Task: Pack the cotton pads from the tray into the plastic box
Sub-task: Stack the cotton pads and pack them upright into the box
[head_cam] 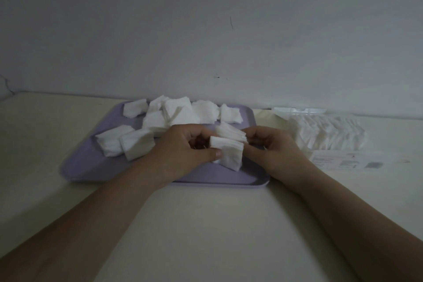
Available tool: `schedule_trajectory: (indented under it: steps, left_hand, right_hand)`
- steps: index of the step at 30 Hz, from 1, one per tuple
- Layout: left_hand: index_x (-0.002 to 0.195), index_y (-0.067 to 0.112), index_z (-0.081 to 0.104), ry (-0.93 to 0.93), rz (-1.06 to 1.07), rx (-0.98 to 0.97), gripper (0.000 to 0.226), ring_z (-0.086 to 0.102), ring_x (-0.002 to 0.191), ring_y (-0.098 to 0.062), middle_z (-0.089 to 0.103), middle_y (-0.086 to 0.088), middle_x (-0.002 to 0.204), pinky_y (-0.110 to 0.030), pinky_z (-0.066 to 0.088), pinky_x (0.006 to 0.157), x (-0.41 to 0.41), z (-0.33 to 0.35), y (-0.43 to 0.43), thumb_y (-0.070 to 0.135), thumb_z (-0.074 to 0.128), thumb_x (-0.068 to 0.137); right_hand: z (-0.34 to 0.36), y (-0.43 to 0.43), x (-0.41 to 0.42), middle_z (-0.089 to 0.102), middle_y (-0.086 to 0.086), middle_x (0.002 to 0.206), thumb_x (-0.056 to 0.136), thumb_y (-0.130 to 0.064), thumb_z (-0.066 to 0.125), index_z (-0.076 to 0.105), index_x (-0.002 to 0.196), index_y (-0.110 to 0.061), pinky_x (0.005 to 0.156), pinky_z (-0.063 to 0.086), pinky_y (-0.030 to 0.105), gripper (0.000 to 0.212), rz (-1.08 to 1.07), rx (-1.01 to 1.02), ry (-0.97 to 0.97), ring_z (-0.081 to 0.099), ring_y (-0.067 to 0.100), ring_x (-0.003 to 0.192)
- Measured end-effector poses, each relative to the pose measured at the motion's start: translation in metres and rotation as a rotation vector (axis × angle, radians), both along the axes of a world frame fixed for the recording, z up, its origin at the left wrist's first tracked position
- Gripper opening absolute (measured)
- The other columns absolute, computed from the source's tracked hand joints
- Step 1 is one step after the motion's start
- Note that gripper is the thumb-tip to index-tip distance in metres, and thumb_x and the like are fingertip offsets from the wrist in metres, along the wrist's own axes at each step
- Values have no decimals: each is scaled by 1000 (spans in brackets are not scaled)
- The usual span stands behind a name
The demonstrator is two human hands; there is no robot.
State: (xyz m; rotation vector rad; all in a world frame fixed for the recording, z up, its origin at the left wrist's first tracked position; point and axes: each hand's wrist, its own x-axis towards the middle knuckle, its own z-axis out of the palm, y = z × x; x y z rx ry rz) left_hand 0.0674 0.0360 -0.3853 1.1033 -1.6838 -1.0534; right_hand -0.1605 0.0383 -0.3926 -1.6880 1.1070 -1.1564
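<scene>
**Two hands, one stack: gathering before the move to the box**

Set out on a pale desk point(206, 224), hard against the wall. At centre, largest: a lilac tray point(91, 167), carrying many loose heaps of cotton pads point(137, 144), mostly along the far edge and the left side; bare along the near edge. Just beside the tray on the right: the clear plastic box point(338, 160), lid point(297, 111) seemingly thrown back on the far side, already well filled with pads in leaning rows.

Over the tray's near right part: left hand point(183, 151) and right hand point(272, 146), fingers point(255, 136) of both curled round one small stack point(229, 153) from either side, left thumb pressed on its near face. Cannot tell whether lifted clear of the tray or resting on it.

Judged as mid-task: squaring up a stack ahead of carrying it right. Next calls for a pinch firm enough to stop the pads fanning, a shift right over the box, a gap found among the rows, and a slide in on edge. Plenty left on the tray after that.
</scene>
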Motion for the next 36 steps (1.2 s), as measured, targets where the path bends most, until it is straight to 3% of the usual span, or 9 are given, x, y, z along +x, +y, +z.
schedule_trajectory:
  steps: [8, 11, 15, 19, 23, 27, 31, 33, 36]
  left_hand:
    - [82, 16, 72, -7, 74, -23, 22, 64, 65, -6, 74, 5, 73, -23, 56, 68, -3, 0, 1, 5, 89, 74]
    - [81, 16, 71, -78, 45, -48, 21, 58, 59, -3, 69, 11, 66, -17, 49, 61, -4, 1, 4, 7, 89, 75]
    - [86, 16, 69, 33, 90, 10, 18, 53, 72, -18, 66, -10, 80, -32, 44, 70, 1, 5, 0, 21, 77, 72]
    - [103, 26, 73, 54, 108, 27, 15, 64, 79, -11, 73, 5, 91, -20, 48, 67, 0, 6, 0, 30, 76, 89]
    - [97, 18, 79, -6, 81, -47, 8, 68, 83, -5, 79, -3, 93, -23, 53, 84, -3, 1, 0, 17, 71, 96]
    - [89, 26, 82, -19, 161, -29, 9, 69, 82, -5, 80, 4, 88, -19, 52, 80, -1, 3, 0, 22, 75, 92]
    - [91, 36, 82, -91, 142, -40, 14, 72, 96, -33, 79, -7, 91, -45, 57, 90, -3, 0, -1, 28, 72, 94]
    - [92, 31, 81, -118, 104, -54, 14, 70, 82, -38, 76, -17, 89, -54, 57, 86, -3, 0, 0, 33, 68, 94]
    - [78, 21, 78, -73, 186, -22, 21, 56, 62, -11, 69, -6, 67, -37, 52, 68, -2, 2, -4, 17, 66, 95]
  right_hand:
    - [8, 3, -3, 75, 16, 115, 80, -6, 81, 71, 113, -1, 99, 53, 33, 35, 186, 140, -91, 70, 22, 108]
    - [4, 5, 1, 78, 4, 101, 77, -10, 88, 72, 104, -9, 86, 56, 27, 31, 82, -6, 104, 73, 16, 95]
    - [1, 4, 0, 75, 4, 89, 82, 8, 75, 69, 100, -5, 75, 48, 16, 23, 60, -89, 118, 64, 3, 79]
    - [5, 6, 0, 76, 0, 96, 84, 8, 73, 71, 103, -9, 82, 48, 15, 26, 78, -135, 186, 67, 3, 87]
    - [3, 7, 3, 74, -8, 113, 82, -4, 73, 67, 125, -21, 95, 49, 19, 47, 20, -177, 276, 68, 3, 106]
    - [-4, 10, 8, 66, -10, 126, 82, -9, 69, 50, 145, -38, 102, 48, 25, 72, -73, -196, 334, 64, 9, 113]
    - [-6, 15, 15, 65, -14, 123, 81, -4, 65, 50, 145, -43, 105, 45, 26, 77, -109, -249, 434, 59, 15, 114]
    - [-8, 16, 17, 63, -17, 130, 79, -5, 62, 55, 144, -32, 109, 41, 27, 71, -95, -313, 460, 56, 18, 120]
    - [-9, 15, 17, 56, -29, 125, 81, -3, 63, 58, 141, -26, 104, 38, 12, 65, -121, -295, 462, 58, 20, 119]
